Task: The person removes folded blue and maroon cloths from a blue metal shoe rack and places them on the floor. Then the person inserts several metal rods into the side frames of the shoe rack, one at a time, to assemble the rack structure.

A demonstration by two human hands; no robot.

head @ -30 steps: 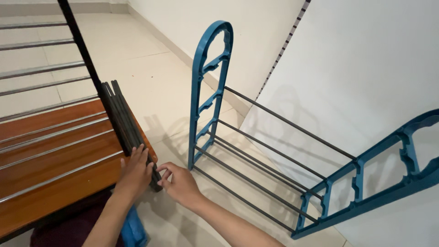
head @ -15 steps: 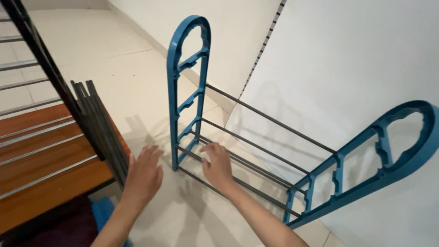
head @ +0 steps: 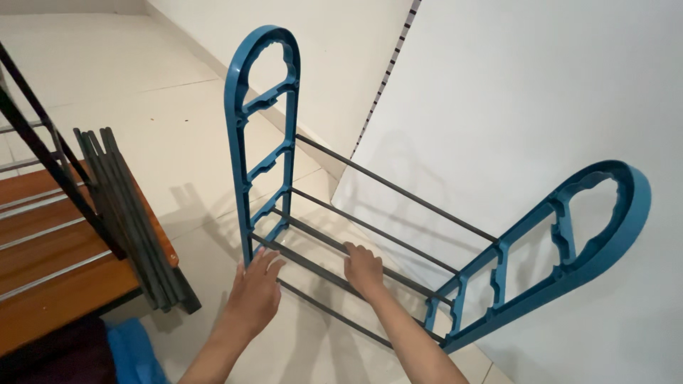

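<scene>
A blue plastic rack stands on the tiled floor, with a left side frame [head: 260,142] upright and a right side frame [head: 562,249] leaning outward. Several dark metal rods [head: 388,186] run between the two frames. My left hand [head: 255,293] is spread open at the foot of the left frame, fingertips touching its base. My right hand [head: 363,268] rests with curled fingers on one of the lower rods near the middle. A bundle of loose dark rods [head: 128,213] leans on the wooden bench at left.
A wooden bench [head: 64,284] with metal rails sits at the left, crossed by a black bar [head: 50,163]. A blue cloth [head: 131,352] lies under it. A large white board [head: 541,114] leans against the wall behind the rack.
Both hands left the bundle of loose rods on the bench and moved right to the rack. The left hand now touches the left frame's base, the right hand a lower rod.
</scene>
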